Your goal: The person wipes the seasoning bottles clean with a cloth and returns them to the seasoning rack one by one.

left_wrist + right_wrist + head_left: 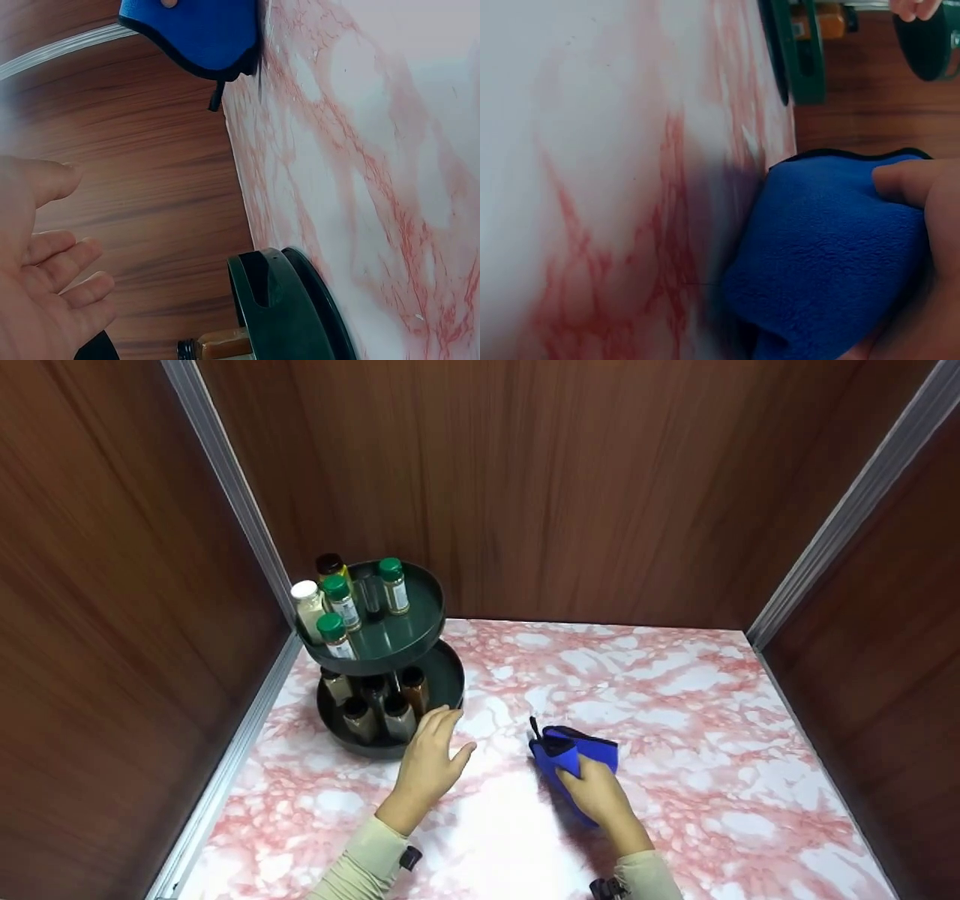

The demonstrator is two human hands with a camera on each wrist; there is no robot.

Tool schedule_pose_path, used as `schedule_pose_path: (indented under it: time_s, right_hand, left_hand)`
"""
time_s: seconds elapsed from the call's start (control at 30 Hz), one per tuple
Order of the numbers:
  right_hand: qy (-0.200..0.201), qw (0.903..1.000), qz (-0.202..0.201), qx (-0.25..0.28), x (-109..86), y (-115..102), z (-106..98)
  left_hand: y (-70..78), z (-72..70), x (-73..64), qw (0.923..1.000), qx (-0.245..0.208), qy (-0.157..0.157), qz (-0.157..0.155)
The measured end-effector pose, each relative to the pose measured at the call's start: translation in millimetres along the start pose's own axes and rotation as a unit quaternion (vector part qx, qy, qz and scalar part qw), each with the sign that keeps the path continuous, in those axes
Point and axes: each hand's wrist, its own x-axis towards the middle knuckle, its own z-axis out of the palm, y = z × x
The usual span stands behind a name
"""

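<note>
A folded blue cloth (559,765) with black edging is gripped by my right hand (598,793), just over the marbled tabletop. In the right wrist view the thumb lies over the fluffy cloth (825,247); the other fingers are mostly hidden. My left hand (429,761) holds nothing, its fingers loosely extended near the front right of a dark green two-tier turntable rack (405,649). The left wrist view shows that palm (37,292) bare and the rack's lower tier (289,315) nearby. Whether the left fingertips touch the rack I cannot tell.
Several spice jars stand on the upper tier, among them a green-capped jar (394,586) and a white-capped jar (308,607). Dark-capped jars (398,716) stand on the lower tier. Brown wood-grain panels (525,487) enclose the red-and-white tabletop (675,697) at the back and sides.
</note>
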Motion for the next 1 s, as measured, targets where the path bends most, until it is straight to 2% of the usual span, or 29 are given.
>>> schedule_pose_path:
  time_s: [0.23,0.5,0.7,1.0]
  right_hand:
    - [-0.021,0.9978,-0.028,-0.056,-5.6,-3.9,4.9]
    - [-0.049,0.9926,-0.060,-0.094,-9.2,-6.4,9.4]
    - [-0.073,0.9906,-0.067,-0.094,-12.7,-4.8,10.2]
    - [-0.091,0.9861,-0.104,-0.092,-17.9,1.0,10.3]
  left_hand:
    - [0.8,1.0,-0.4,0.9998,0.002,-0.019,0.008]
    - [2.0,0.8,0.6,0.9991,-0.002,-0.042,0.008]
    - [3.8,-0.5,0.1,0.9986,-0.003,-0.052,0.009]
    - [3.6,2.0,-2.2,0.9980,0.003,-0.061,0.020]
